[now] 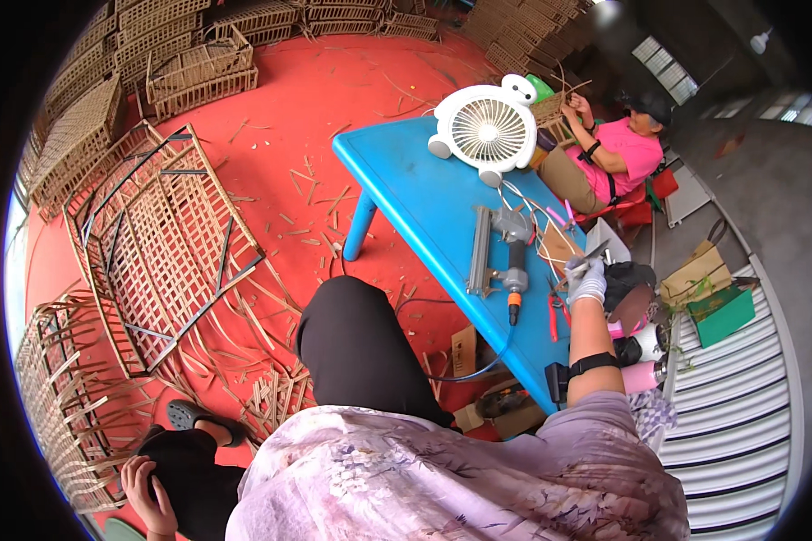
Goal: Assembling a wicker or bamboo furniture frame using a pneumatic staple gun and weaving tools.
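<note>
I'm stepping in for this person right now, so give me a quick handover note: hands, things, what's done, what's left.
Right hand: gloved, reached out over the blue table, closed on a thin metal tool.
Left hand: bare, resting on the left knee, holding nothing.
On the table: grey air nailer with hose, white fan, red-handled pliers.
Done: woven bamboo panels lie on the red floor, finished crates stacked behind.
Left: cannot tell which panel is unfinished; nailer untouched.
</note>
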Available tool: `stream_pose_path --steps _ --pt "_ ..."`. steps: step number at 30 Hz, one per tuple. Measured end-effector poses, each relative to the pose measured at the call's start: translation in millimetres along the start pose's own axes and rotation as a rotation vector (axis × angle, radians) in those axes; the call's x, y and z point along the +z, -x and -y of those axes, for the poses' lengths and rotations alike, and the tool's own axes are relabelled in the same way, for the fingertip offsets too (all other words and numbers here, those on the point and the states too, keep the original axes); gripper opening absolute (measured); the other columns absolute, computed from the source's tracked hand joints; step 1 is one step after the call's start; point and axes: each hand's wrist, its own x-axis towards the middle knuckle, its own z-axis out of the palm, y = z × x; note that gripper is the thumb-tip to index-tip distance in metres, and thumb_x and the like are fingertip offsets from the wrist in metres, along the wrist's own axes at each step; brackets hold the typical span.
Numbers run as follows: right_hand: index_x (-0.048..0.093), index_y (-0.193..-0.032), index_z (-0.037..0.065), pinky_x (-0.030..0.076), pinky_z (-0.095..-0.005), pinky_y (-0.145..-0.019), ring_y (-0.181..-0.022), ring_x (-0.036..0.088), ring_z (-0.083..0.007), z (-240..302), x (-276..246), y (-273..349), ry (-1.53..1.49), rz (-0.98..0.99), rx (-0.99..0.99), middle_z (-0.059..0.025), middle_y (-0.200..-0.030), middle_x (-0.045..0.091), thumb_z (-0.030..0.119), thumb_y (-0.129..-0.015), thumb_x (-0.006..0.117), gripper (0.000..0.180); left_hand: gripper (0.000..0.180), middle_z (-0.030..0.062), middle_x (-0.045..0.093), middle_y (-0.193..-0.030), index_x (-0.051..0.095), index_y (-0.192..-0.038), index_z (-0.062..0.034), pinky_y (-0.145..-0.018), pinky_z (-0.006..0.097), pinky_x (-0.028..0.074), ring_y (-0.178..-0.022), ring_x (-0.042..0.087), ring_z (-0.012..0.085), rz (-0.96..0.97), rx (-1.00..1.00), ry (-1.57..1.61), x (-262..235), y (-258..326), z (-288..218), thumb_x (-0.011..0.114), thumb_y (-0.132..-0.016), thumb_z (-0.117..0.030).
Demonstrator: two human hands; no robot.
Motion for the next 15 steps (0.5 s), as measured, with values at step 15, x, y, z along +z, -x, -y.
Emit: stream_pose_path --steps 15 --pt "0.053 -0.094 0.007 0.042 -0.0208 -0.057 -0.063 0.044 -0.0052 -150 335 316 0.947 1.477 -0.483 0.0013 -0.074 0.050 0.007 -0.079 0.071 0.023 0.025 0.0122 0.067 -0.092 0.067 -0.099 -0.0076 -0.078 0.040 0.050 -0.087 0.064 0.0293 0.622 -0.150 0.164 111 -182 57 0.061 -0.083 -0.025"
